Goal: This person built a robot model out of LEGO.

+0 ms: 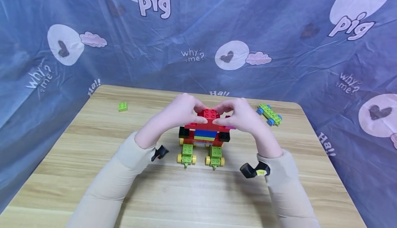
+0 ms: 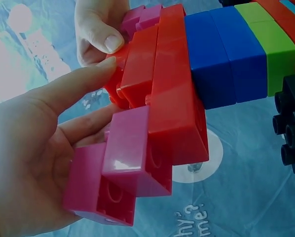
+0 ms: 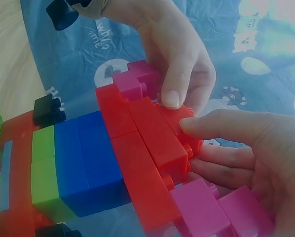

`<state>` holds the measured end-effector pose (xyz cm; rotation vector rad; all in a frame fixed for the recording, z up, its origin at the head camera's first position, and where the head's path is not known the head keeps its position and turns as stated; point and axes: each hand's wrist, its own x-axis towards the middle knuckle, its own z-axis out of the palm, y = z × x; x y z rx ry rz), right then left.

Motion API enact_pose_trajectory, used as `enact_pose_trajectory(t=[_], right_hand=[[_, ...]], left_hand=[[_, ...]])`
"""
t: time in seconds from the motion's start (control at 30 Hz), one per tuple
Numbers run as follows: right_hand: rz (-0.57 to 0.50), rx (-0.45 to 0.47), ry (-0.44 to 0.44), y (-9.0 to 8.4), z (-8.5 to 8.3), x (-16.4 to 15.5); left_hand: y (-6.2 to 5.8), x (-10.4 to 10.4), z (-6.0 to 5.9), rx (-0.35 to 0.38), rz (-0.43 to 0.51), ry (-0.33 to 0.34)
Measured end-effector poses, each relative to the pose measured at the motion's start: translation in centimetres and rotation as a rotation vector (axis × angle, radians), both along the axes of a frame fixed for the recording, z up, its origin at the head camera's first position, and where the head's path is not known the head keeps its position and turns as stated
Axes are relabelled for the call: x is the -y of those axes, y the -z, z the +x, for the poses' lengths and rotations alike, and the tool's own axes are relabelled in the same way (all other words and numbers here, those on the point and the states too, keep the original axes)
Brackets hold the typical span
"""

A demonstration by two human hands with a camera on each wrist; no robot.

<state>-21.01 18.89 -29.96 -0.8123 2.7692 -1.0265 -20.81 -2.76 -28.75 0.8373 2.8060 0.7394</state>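
Glossy, studded plastic block vehicle (image 1: 204,136) mid-table on four yellow wheels, layered red, blue, green, with black and magenta corner blocks. Left hand (image 1: 181,112) and right hand (image 1: 240,116) both pinching the small red brick (image 1: 210,114) on top, thumbs nearly touching. Bare wood-grain table (image 1: 93,173) all round; loose green brick (image 1: 122,106) and green wheeled chassis (image 1: 269,114) well apart near the far edge

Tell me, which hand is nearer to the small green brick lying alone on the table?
Left. The left hand grips the top of the brick model, on the side toward the green brick. The right hand holds the model's far side.
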Motion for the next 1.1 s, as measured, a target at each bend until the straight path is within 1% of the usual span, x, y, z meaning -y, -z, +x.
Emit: enact_pose_trajectory(t=[0.1, 0.2, 0.53, 0.73, 0.93, 1.03, 1.1], right_hand=[[-0.004, -0.002, 0.002, 0.0, 0.0, 0.0], [-0.005, -0.002, -0.001, 0.0, -0.1, -0.1], [0.006, -0.008, -0.007, -0.2, 0.3, 0.0], [0.018, -0.037, -0.019, 0.0, 0.4, -0.2], [0.016, -0.06, -0.027, 0.1, 0.4, -0.4], [0.02, -0.072, -0.027, 0.1, 0.6, -0.4], [0.017, -0.074, -0.023, 0.1, 0.6, -0.5]], left_hand=[[-0.1, -0.1, 0.1, 0.002, -0.014, -0.01], [-0.2, -0.1, 0.1, 0.008, -0.007, -0.013], [0.0, 0.1, 0.5, -0.006, -0.018, 0.004], [-0.1, 0.1, 0.9, -0.073, -0.062, 0.025], [0.0, 0.2, 1.4, -0.123, -0.1, 0.029], [0.1, 0.4, 1.5, -0.145, -0.097, 0.045], [0.1, 0.8, 1.5, -0.158, -0.077, 0.064]])
